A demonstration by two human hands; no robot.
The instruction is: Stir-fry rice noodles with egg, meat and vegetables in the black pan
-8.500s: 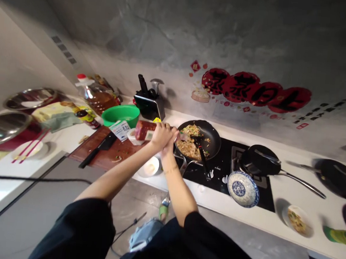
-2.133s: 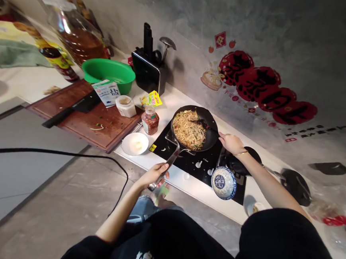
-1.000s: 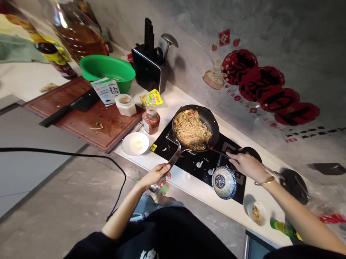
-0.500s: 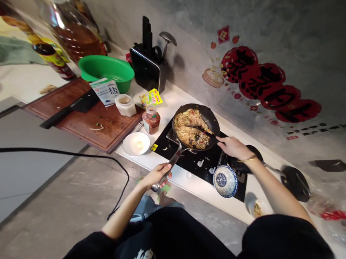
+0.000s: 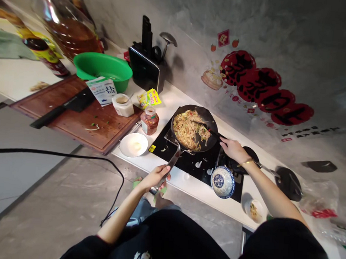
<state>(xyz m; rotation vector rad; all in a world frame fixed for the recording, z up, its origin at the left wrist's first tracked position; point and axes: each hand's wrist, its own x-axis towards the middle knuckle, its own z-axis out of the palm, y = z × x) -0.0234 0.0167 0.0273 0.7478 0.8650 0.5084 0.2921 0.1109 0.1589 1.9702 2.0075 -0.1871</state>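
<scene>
My left hand [image 5: 157, 177] is wrapped round the metal handle of a dark wok [image 5: 212, 120], which sits on the left burner of a black gas stove [image 5: 176, 161]. Noodles [image 5: 187, 132] mixed with bits of vegetable lie in the wok, mostly on its left side. Closed on the black handle of a spatula [image 5: 213, 133], my right hand [image 5: 234, 151] is at the wok's right rim. The spatula's blade is in among the noodles and partly covered by them. An upturned blue-and-white bowl [image 5: 223, 182] stands at the stove's front right.
Left of the stove are a white bowl [image 5: 134, 145], a chili jar [image 5: 149, 121], a seasoning tub [image 5: 123, 105] and a cutting board [image 5: 106, 134] bearing a cleaver [image 5: 79, 102]. Behind stand a green basin [image 5: 102, 69] and knife block [image 5: 146, 68]. A small dish [image 5: 256, 210] sits right.
The spatula has shifted within the wok, and some noodles now lie further right around its blade. My left hand keeps its hold on the wok handle. The view has moved slightly.
</scene>
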